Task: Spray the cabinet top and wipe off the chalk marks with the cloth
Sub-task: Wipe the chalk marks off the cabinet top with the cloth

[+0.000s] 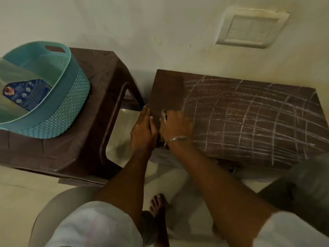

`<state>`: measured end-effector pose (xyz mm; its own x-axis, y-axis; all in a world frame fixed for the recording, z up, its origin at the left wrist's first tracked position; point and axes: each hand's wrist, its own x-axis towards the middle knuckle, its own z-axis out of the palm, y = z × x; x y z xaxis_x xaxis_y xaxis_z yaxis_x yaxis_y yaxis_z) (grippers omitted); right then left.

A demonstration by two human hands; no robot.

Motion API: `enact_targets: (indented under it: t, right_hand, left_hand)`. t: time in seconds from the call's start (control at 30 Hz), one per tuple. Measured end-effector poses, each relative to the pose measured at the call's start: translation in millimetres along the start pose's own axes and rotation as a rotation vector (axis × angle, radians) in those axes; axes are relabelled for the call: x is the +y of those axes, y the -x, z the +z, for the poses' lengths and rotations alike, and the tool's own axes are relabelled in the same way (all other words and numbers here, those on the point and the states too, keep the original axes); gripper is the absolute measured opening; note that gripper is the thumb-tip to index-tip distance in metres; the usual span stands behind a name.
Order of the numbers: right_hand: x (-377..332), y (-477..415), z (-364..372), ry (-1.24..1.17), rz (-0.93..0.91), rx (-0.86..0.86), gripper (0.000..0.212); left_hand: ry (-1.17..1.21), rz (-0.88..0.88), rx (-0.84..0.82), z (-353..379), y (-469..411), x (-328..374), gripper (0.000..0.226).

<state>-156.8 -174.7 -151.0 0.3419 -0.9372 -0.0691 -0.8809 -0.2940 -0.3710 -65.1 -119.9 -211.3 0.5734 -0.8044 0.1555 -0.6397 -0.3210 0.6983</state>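
The dark brown cabinet top [249, 118] is crossed by white chalk marks [240, 104] over its middle and right; a strip along its left end is free of marks. My right hand [175, 126] presses a patterned cloth [164, 115] onto the top near the front left corner, the cloth mostly hidden beneath it. My left hand [144, 129] lies with straight fingers along the cabinet's left edge, thumb on the top. No spray bottle is clearly in view.
A brown plastic stool [99, 104] stands left of the cabinet with a teal woven basket [58, 104] on it, holding a blue packet [26, 93]. A wall with a switch plate [249, 27] is behind. My bare foot [158, 204] is on the tiled floor.
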Motion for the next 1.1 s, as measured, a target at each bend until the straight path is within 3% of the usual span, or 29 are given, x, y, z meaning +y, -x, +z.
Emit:
enact_targets:
  t: [0.27, 0.47, 0.67, 0.9, 1.1]
  right_hand:
    - [-9, -3, -7, -0.002, 0.022, -0.036, 0.025]
    - [3, 53, 4, -0.014, 0.016, -0.017, 0.026]
    - [2, 21, -1, -0.022, 0.042, -0.001, 0.019]
    - [19, 71, 4, -0.062, 0.043, -0.039, 0.026]
    - [14, 33, -5, -0.042, 0.086, 0.019, 0.022]
  left_hand:
    - [-0.021, 0.032, -0.077, 1, -3, -6, 0.054]
    - [-0.104, 0.07, -0.102, 4, -5, -9, 0.048]
    - [-0.113, 0.084, -0.141, 4, -6, -7, 0.051]
    - [-0.312, 0.168, -0.16, 6, -9, -5, 0.051]
    - [-0.35, 0.264, -0.221, 3, -11, -2, 0.059]
